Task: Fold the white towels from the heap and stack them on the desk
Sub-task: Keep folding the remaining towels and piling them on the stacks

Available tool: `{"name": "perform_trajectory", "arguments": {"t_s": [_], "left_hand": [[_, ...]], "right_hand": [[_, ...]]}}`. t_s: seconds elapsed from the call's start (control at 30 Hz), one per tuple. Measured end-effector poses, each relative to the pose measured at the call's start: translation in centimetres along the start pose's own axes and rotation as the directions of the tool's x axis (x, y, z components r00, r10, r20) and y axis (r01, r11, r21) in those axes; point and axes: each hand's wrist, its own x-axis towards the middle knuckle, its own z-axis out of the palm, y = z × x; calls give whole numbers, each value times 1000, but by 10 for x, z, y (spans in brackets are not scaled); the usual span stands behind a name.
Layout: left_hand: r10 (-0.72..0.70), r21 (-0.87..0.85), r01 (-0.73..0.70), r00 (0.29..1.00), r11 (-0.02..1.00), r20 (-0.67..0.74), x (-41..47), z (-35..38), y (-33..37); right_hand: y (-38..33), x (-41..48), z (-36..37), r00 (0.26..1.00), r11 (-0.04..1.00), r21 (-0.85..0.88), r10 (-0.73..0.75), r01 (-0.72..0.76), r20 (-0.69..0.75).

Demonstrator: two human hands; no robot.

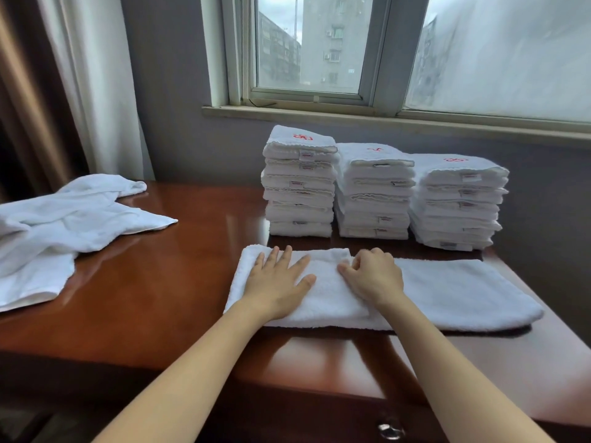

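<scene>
One white towel (447,292) is laid lengthwise near the front of the desk (153,282), its L end folded over. L hand (278,279) is pressed flat on the fold, fingers spread. R hand (372,276) is curled, w/ the fold's edge pinched at mid-towel. Three stacks of folded towels (374,193) are lined up just behind, below the window (307,46). Unfolded heap (64,219) is spread at the desk's far L.

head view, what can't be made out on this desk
Head view only:
- heap: cut off by the left edge, towel count unknown.
- stack labels: too small to read.
- towel fold: hidden under right hand.
- knob: blurred, near bottom edge.
</scene>
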Motion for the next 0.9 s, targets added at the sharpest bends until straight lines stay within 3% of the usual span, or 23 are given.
{"name": "perform_trajectory", "arguments": {"t_s": [0.1, 0.13, 0.2, 0.27, 0.3, 0.47, 0.9], "left_hand": [[10, 19, -11, 999, 1000, 31, 3, -1, 2], [15, 13, -16, 1000, 1000, 18, 3, 0, 4], [29, 18, -29, 999, 999, -25, 3, 3, 8], [31, 46, -28, 998, 999, -54, 2, 6, 7], [23, 52, -20, 998, 998, -58, 2, 6, 5], [-4, 53, 7, 998, 999, -56, 3, 5, -10], [-50, 108, 52, 998, 993, -25, -25, -16, -112]], "right_hand": [[-7, -2, -5, 968, 981, 9, -189, 193, -163], [-10, -3, -4, 952, 958, 31, -277, 284, -133], [-15, -10, 3, 924, 928, 58, -372, 368, 88], [-7, -15, 14, 906, 949, 45, -313, 314, 286], [0, -17, 18, 911, 959, 36, -280, 283, 303], [7, -17, 27, 932, 966, 11, -253, 259, 259], [-98, -30, 64, 920, 956, 83, -293, 282, 260]]}}
